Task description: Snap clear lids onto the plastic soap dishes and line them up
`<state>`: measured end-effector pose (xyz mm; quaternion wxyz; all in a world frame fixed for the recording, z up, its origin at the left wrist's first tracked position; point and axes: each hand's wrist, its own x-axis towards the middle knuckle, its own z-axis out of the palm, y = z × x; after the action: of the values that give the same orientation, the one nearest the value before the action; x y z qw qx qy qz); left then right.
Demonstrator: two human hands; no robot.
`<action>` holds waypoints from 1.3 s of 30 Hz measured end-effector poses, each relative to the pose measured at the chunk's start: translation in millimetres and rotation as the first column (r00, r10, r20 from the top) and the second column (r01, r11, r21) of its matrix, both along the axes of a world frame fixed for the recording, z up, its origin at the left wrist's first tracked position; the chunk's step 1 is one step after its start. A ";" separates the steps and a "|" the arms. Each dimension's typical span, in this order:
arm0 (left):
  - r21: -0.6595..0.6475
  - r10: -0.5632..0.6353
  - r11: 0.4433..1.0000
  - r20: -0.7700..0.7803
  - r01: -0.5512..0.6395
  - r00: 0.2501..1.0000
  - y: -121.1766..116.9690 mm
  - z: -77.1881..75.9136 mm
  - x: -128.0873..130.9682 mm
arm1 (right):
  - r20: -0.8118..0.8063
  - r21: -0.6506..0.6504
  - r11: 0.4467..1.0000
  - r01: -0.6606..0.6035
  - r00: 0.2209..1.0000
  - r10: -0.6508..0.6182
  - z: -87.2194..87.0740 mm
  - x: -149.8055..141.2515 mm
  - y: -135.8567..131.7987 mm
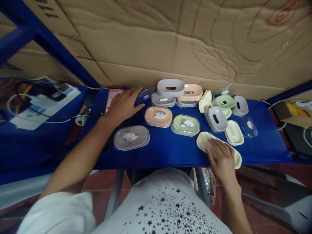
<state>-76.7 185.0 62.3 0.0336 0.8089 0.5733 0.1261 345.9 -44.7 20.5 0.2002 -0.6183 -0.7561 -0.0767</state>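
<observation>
You're seemingly handling box parts: left hand (pixel 123 103) beside a clear lid (pixel 146 94), grip apart.
Your right hand (pixel 221 155) is covering a cream tray (pixel 203 141), clamping unclear; lifting would call for pinching.

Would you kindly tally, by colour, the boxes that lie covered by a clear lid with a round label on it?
Grey box: 1
Peach box: 1
Green box: 1
Total: 3
</observation>
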 end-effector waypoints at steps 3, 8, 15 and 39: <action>-0.058 0.021 0.998 -0.026 -0.022 0.999 20.7 -8.9 5.3 | -0.008 -0.033 0.999 -0.026 1.000 0.025 -15.3 -11.0 -15.1; -0.101 0.106 0.990 0.065 -0.099 0.992 31.1 -5.3 0.0 | -0.098 -0.101 0.970 -0.223 0.972 0.214 -28.0 -43.7 -19.7; -0.066 0.239 0.967 0.578 -0.247 0.780 -8.3 21.5 -12.8 | -0.172 -0.147 0.886 -0.439 0.894 0.414 -25.8 -71.8 11.8; -0.066 0.148 0.983 0.834 -0.169 0.532 -198.9 -36.7 66.6 | -0.186 -0.209 0.890 -0.406 0.910 0.371 -13.8 -64.3 -10.1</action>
<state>-10.1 -13.9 25.6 0.2814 0.5965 0.5575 0.5041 281.6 -54.8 6.7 0.1871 -0.4779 -0.8522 0.1019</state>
